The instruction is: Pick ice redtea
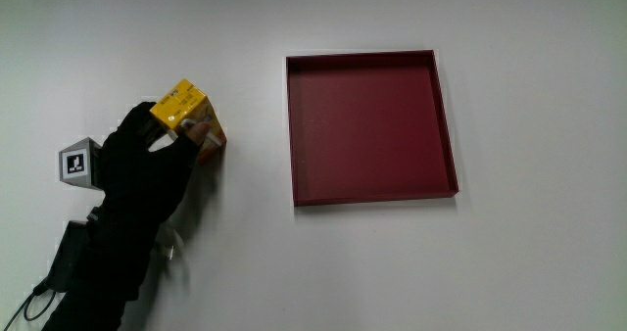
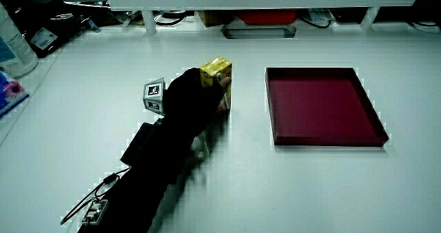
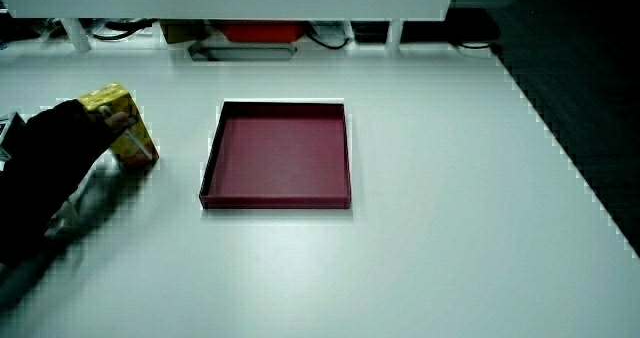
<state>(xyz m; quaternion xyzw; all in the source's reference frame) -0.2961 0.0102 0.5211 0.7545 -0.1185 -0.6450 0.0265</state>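
Note:
The ice red tea is a small yellow drink carton [image 1: 184, 106], seen too in both side views [image 2: 217, 72] [image 3: 118, 114]. It stands on the white table beside the dark red tray [image 1: 296, 125]. The gloved hand [image 1: 162, 145] has its fingers wrapped around the carton, with a fingertip pressed on its side. The patterned cube [image 1: 78, 164] sits on the back of the hand. The forearm runs from the hand toward the person. The hand covers the carton's lower part.
The shallow red tray [image 2: 275, 109] [image 3: 212, 168] holds nothing. In a side view, a low partition with cables and boxes under it [image 2: 258, 16] borders the table, and a bottle [image 2: 14, 47] stands at the table's edge.

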